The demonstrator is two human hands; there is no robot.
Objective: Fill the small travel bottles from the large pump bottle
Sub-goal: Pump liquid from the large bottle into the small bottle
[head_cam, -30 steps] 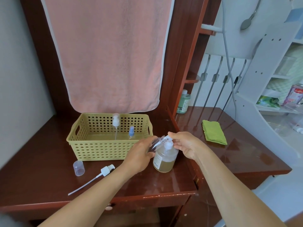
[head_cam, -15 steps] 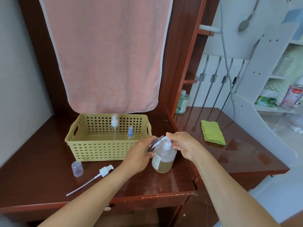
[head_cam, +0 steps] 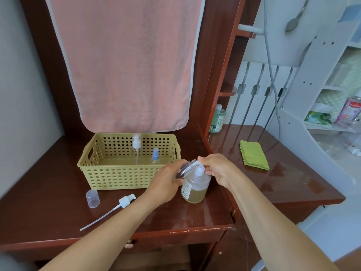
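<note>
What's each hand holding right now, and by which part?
The left hand grips the small clear bottle round its body; the right hand holds the large pump bottle by its pump head.

The glossy dark red wooden surface carries a yellow basket, a clear cap, a loose pump head with its tube, the pump bottle, a folded green cloth and a green bottle at the back.

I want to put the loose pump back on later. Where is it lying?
In the head view the loose pump lies on the desk's left part, in front of the basket, between the clear cap and the left hand.
</note>
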